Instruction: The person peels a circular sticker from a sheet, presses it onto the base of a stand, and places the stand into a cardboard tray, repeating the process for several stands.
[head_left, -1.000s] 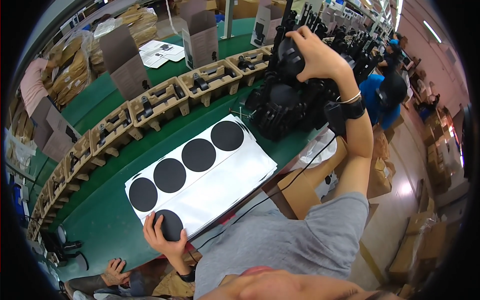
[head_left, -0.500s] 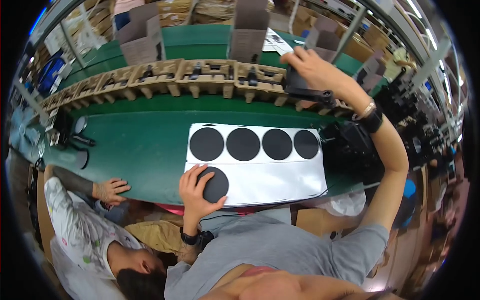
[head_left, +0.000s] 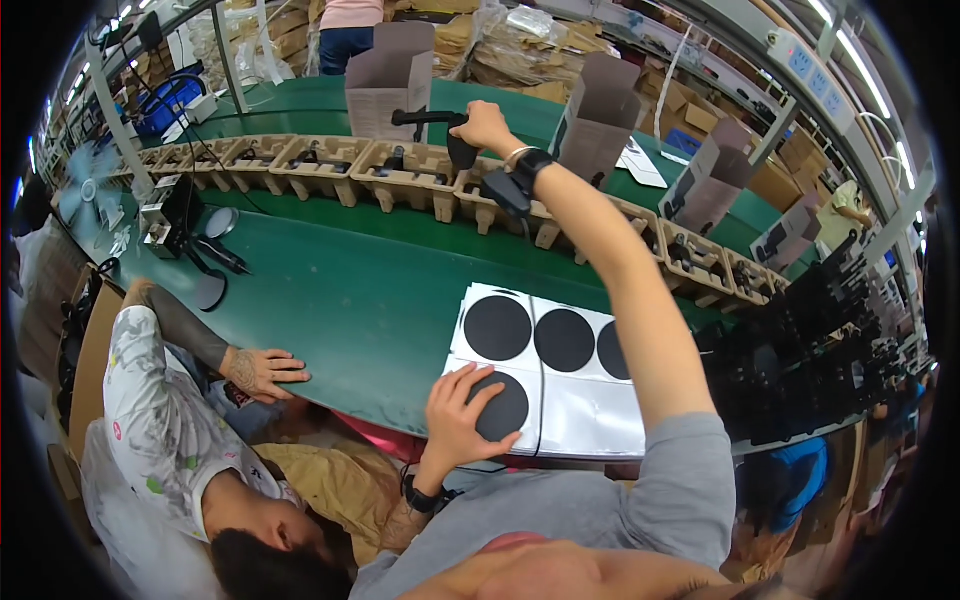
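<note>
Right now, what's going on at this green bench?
A person stands at a green workbench. Their left hand lies flat on a black disc on a white sheet that carries more black discs. Their right hand reaches out and holds a black handled device above a row of moulded pulp trays. Beside them a second person rests a hand on the bench edge.

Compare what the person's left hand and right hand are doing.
The left hand lies flat, palm down, on a black disc near the table's front edge; the right hand is stretched far out over the cardboard trays, closed around a black handled device. The left arm is bent close; the right is extended. Both wear a wristband.
</note>
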